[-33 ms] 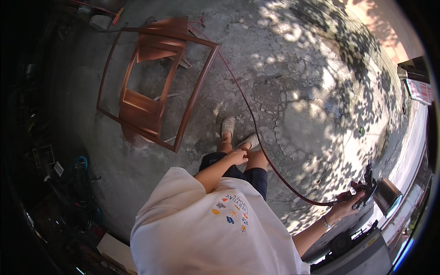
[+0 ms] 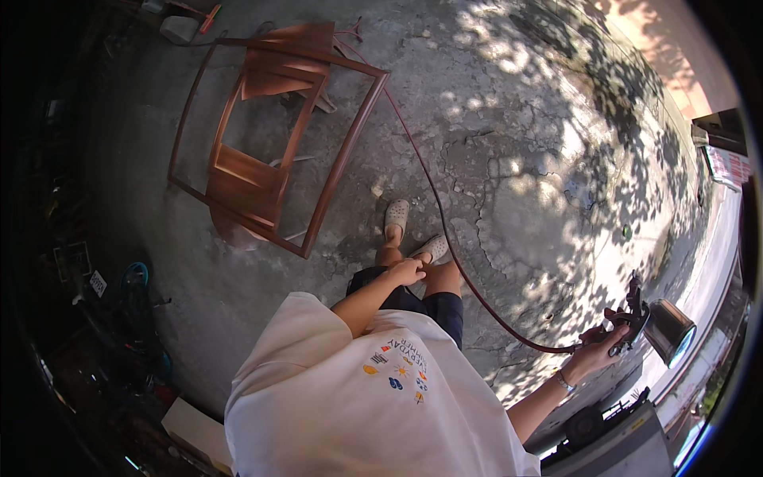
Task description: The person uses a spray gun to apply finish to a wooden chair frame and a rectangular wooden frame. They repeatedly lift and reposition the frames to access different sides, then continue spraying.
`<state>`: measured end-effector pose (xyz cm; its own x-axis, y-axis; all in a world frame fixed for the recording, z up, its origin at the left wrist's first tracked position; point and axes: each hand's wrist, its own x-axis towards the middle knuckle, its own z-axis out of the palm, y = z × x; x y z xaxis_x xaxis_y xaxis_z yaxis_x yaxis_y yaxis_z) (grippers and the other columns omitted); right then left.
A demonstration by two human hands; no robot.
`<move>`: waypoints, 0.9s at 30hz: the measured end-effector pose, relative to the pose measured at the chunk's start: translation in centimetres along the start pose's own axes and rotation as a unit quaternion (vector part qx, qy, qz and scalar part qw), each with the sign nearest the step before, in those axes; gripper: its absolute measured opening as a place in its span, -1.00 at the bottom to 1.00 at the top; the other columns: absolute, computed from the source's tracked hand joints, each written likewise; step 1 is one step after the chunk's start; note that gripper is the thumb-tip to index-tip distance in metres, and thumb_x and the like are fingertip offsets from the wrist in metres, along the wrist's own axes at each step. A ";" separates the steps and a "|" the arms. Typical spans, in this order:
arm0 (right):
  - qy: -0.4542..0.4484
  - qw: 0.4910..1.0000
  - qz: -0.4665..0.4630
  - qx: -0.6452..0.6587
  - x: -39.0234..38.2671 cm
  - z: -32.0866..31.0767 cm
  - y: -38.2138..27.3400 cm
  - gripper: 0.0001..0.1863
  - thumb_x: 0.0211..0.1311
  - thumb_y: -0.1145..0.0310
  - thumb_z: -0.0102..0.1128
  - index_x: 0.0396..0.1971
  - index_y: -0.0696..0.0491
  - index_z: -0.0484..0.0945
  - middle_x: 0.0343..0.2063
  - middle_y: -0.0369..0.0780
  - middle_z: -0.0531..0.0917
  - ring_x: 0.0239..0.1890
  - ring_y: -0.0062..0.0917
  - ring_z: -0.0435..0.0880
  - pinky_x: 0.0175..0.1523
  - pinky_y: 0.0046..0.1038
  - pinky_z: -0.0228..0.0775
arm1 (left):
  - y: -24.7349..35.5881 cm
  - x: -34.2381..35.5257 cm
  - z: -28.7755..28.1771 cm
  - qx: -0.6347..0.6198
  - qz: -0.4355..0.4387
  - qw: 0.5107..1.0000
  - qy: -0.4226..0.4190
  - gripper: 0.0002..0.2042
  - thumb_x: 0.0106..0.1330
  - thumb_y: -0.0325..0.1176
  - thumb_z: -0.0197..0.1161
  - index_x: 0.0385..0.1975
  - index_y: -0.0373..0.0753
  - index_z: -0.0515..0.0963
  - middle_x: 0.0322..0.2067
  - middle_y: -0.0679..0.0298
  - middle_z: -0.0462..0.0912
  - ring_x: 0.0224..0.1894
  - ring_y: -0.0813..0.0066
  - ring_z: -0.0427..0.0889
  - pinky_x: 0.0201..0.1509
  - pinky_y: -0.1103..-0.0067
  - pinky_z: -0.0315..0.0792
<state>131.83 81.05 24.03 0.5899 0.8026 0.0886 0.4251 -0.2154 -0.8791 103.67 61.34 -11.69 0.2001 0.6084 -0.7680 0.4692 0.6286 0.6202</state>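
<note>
My right hand (image 2: 594, 354) is wrapped round the handle of a spray gun (image 2: 633, 314), out at the right. A shiny metal cup (image 2: 670, 332) is attached to the gun. From its handle a dark red hose (image 2: 485, 306) curves across the ground toward the brown frames. My left hand (image 2: 408, 272) hangs low in front of my dark shorts, fingers loosely curled together, with nothing visible in them. Farther off at the left are a large brown frame (image 2: 343, 163) and a smaller brown framed piece with panels (image 2: 242, 181), both raised on a support that is mostly hidden.
Cracked concrete (image 2: 509, 215) with patches of tree shade surrounds my feet in beige clogs (image 2: 396, 215). A grey container (image 2: 180, 29) and an orange-edged tool (image 2: 211, 18) lie at the far left. Dim clutter, including a bicycle-like shape (image 2: 137, 278), lines the left side.
My right hand and the spray gun have shifted slightly left and up in the picture. The whole view has tilted a little; my left hand keeps nearly the same place.
</note>
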 end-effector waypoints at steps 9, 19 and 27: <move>-0.302 0.948 -0.095 0.033 -4.7 11.3 6.9 -0.49 0.39 0.01 0.11 -0.20 0.28 0.53 -0.49 -0.15 0.66 -0.79 -0.69 0.37 -0.72 -0.64 0.17 | -14.3 -10.8 7.8 -0.254 -0.184 0.896 0.314 -0.65 0.43 -0.09 0.11 -0.02 -0.25 0.54 -0.10 0.11 0.67 -0.01 0.23 0.65 0.03 0.40 0.49; -0.409 0.891 -0.184 0.065 -13.2 19.5 14.6 -0.60 0.41 0.12 0.11 -0.19 0.23 0.60 -0.40 -0.17 0.73 -0.78 -0.72 0.40 -0.69 -0.62 0.19 | -26.5 -22.7 32.5 -0.393 -0.261 0.821 0.321 -0.61 0.43 -0.05 0.10 -0.04 -0.26 0.56 -0.11 0.06 0.67 0.00 0.14 0.64 0.04 0.39 0.48; -0.463 0.870 -0.154 0.066 -21.2 22.4 24.5 -0.61 0.34 0.11 0.23 -0.34 0.21 0.66 -0.70 -0.32 0.56 -0.74 -0.77 0.36 -0.66 -0.61 0.12 | -30.3 -30.8 44.1 -0.401 -0.311 0.802 0.314 -0.63 0.46 -0.10 0.10 -0.02 -0.32 0.52 -0.16 0.17 0.65 -0.14 0.42 0.65 -0.03 0.52 0.49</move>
<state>114.42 71.21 -9.88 -0.3707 0.9282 -0.0317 0.3467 0.1066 -0.9319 121.24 2.13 -13.90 -0.4493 0.0220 -0.8931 -0.4451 0.8613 0.2452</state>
